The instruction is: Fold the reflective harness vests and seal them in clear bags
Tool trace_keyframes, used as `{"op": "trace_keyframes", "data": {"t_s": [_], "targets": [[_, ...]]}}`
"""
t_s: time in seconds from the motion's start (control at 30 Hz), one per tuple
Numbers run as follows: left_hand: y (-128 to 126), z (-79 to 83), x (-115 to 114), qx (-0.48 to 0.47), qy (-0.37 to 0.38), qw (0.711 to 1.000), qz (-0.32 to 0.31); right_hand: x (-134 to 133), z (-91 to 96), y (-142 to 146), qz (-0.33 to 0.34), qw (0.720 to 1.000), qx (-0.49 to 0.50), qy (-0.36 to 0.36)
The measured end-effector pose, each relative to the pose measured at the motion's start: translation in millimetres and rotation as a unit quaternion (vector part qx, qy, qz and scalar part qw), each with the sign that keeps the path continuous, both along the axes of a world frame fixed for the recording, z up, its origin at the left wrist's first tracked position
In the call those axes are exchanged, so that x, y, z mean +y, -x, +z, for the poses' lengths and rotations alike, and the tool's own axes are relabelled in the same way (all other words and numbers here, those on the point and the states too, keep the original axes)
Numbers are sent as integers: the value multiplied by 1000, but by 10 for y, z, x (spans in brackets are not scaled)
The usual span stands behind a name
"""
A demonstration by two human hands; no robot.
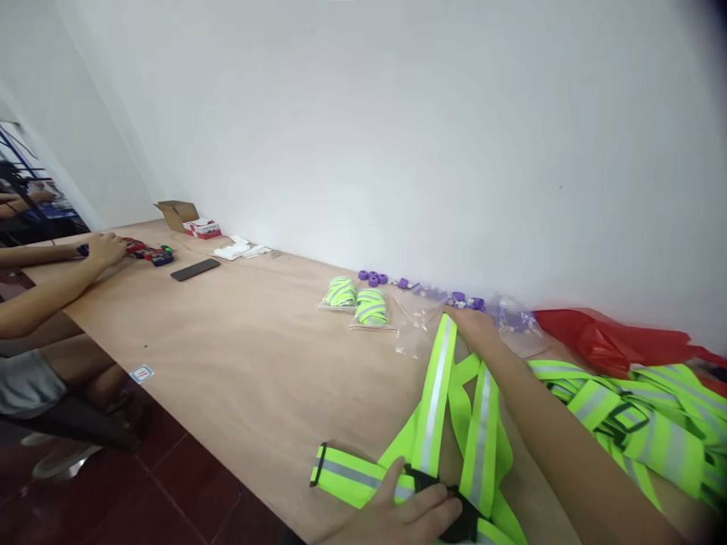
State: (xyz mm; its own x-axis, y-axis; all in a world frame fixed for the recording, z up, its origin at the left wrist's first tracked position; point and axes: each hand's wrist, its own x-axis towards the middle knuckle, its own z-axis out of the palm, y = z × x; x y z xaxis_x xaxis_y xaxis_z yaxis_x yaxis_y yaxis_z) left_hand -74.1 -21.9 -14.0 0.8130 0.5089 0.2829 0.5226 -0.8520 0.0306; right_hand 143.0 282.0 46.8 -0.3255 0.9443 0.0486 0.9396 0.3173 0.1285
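A neon-yellow reflective vest [436,393] made of straps with silver stripes lies spread before me at the table's front. My left hand [406,518] is on its lower part, thumb and fingers closed around the strap beside a black buckle [461,522]. To the left sticks out a belt end [346,475] with a black slider. At the far end, my right hand [472,327] grips the top of the shoulder straps; its fingertips are partly hidden. Near that hand lie clear plastic bags [417,322] and small purple rolls [475,303].
Two bagged folded vests [372,309] sit mid-table. On the right, more vests [653,431] are piled against a red plastic bag [613,341]. A phone-like dark slab [195,269], white papers [238,249] and an open carton [176,214] lie farther left, near a seated co-worker's hands [105,248].
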Motion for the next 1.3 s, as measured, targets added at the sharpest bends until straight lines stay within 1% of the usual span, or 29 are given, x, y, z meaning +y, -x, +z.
{"op": "trace_keyframes", "data": {"t_s": [0.1, 0.17, 0.23, 0.3, 0.4, 0.47, 0.57, 0.67, 0.77, 0.87, 0.93, 1.0, 1.13, 1.23, 1.3], "targets": [[-15, 5, 10, 0, 36, 999, 3, 20, -45, -4, -6, 1000, 1, -8], [-8, -14, 10, -6, 43, 999, 0, 33, -87, -8, -22, 1000, -2, -11], [13, -37, 6, -1, 29, 999, -15, 48, -134, -20, -42, 999, -3, 0], [35, -66, 1, 11, -2, 1000, -22, 57, -175, -42, -51, 998, 3, 24], [46, -127, -10, 20, -45, 999, -17, 45, -208, -92, -40, 997, 30, 54], [41, -165, -22, 20, -48, 998, -19, 17, -204, -138, -30, 996, 58, 56], [32, -173, -41, 24, -23, 999, -21, -47, -159, -247, -33, 993, 108, 30], [31, -117, -53, 23, 16, 999, -19, -117, -87, -435, -58, 987, 150, 5], [40, -49, -56, 13, 52, 998, -26, -175, -24, -688, -99, 979, 176, 5], [58, -4, -57, 10, 76, 997, -31, -225, -7, -921, -152, 972, 180, 25], [72, 20, -60, 9, 93, 995, -36, -250, -35, -1019, -173, 968, 176, 52], [83, 48, -67, 3, 109, 993, -38, -258, -96, -1060, -172, 966, 175, 85], [92, 127, -95, -8, 141, 990, -27, -204, -266, -1035, -145, 963, 180, 137], [95, 194, -110, -15, 161, 987, -22, -127, -356, -1009, -134, 963, 183, 145], [96, 225, -108, -11, 169, 985, -22, -85, -376, -1009, -126, 964, 187, 143]]}}
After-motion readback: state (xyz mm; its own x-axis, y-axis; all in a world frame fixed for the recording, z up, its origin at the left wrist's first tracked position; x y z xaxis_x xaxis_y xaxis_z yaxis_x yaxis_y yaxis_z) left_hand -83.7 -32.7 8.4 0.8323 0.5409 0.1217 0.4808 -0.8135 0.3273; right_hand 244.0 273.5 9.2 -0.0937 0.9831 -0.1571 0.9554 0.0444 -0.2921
